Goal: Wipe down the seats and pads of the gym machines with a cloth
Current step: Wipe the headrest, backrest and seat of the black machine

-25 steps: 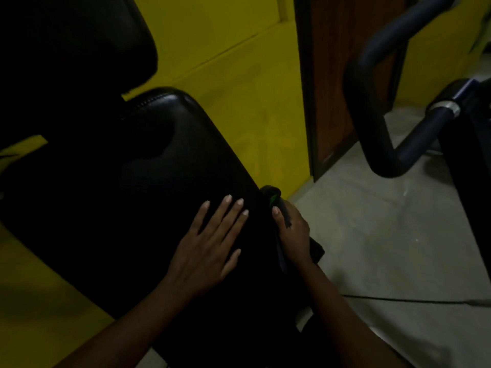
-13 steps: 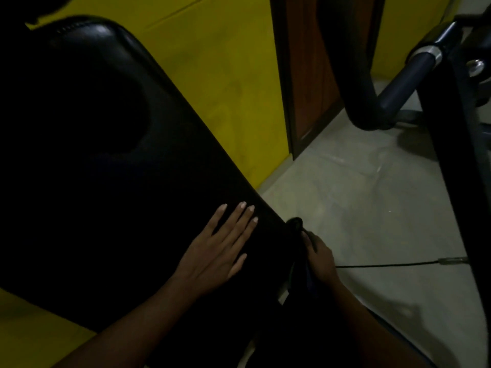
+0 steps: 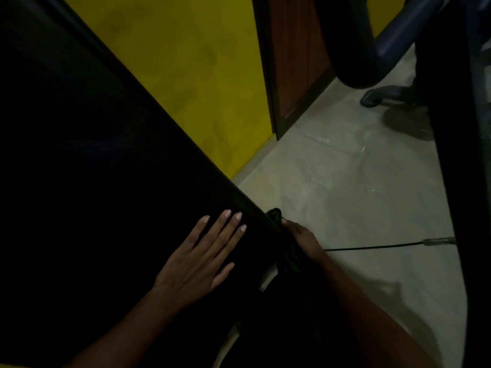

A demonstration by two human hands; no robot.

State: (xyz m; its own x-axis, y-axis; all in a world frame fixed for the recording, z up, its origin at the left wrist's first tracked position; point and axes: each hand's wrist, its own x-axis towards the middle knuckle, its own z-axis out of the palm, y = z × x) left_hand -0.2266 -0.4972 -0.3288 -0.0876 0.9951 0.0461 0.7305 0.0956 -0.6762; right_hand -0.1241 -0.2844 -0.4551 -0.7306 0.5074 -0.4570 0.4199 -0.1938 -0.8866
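A large black padded seat [image 3: 101,160] of a gym machine fills the left half of the head view, sloping down to the right. My left hand [image 3: 202,258] lies flat on the pad with straight fingers. At the pad's right edge my right hand [image 3: 301,239] grips a dark cloth [image 3: 276,216] with a green tinge, pressed against the side of the pad. Most of the cloth is hidden between my hand and the pad.
A yellow wall [image 3: 191,75] and a brown door [image 3: 295,62] stand behind. A dark blue curved tube [image 3: 372,59] and a black upright frame [image 3: 457,181] of another machine are at the right. A thin cable [image 3: 372,247] crosses the grey floor [image 3: 345,187].
My right hand with the cloth has slid down along the pad's right edge. The view has dropped lower; my left hand stays flat on the pad.
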